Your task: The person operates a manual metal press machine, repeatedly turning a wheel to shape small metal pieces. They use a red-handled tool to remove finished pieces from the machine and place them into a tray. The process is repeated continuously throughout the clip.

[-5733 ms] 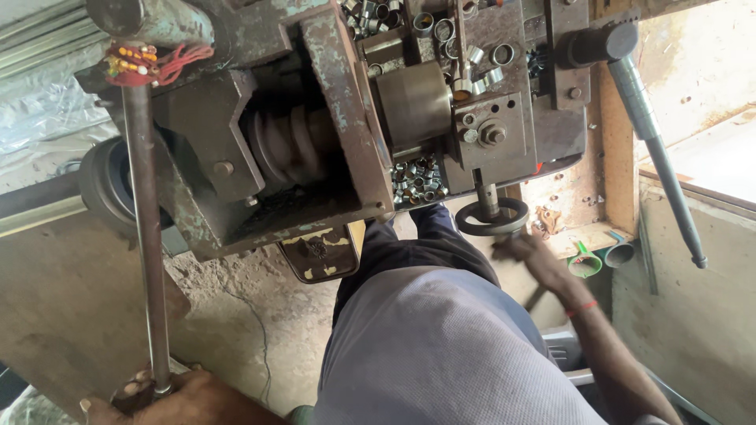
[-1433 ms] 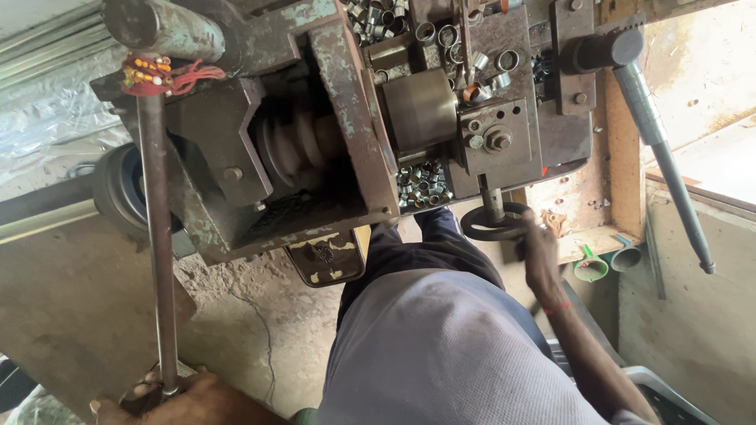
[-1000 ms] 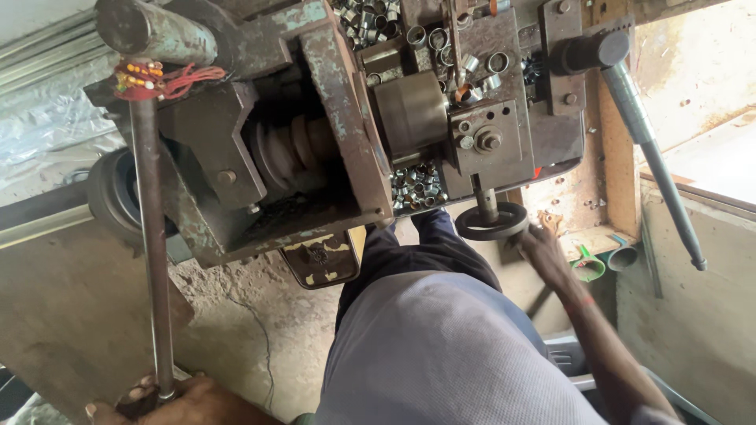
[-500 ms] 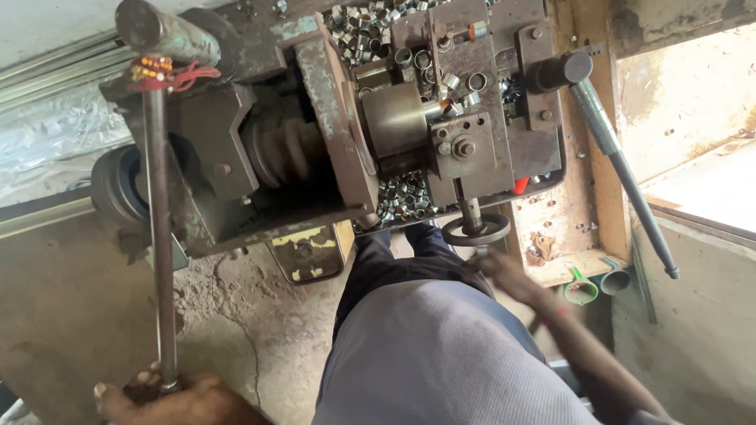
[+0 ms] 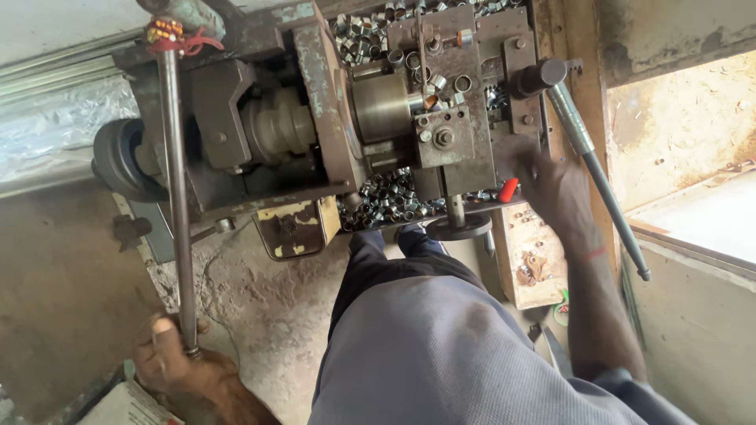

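Observation:
My left hand (image 5: 177,366) grips the lower end of a long steel lever rod (image 5: 175,197) that rises to the top of a worn small lathe (image 5: 315,134). My right hand (image 5: 555,189) is raised to the right side of the machine's carriage, beside a small red piece (image 5: 508,190) and close to a long angled handle with a black knob (image 5: 587,153); whether it holds anything is unclear. The round handwheel (image 5: 458,228) sits just left of it, untouched. Several small metal rings (image 5: 390,201) lie heaped in the tray under the chuck (image 5: 382,106).
My legs in grey trousers (image 5: 441,346) fill the lower middle. More metal rings (image 5: 370,35) lie on top of the machine. A wooden box (image 5: 535,260) stands under my right hand, a belt pulley (image 5: 118,161) at the left, a pale ledge (image 5: 701,228) at the right.
My right hand has left the handwheel and moved up and right to the carriage side near the red piece. The left hand still grips the lever rod. The view shifted slightly.

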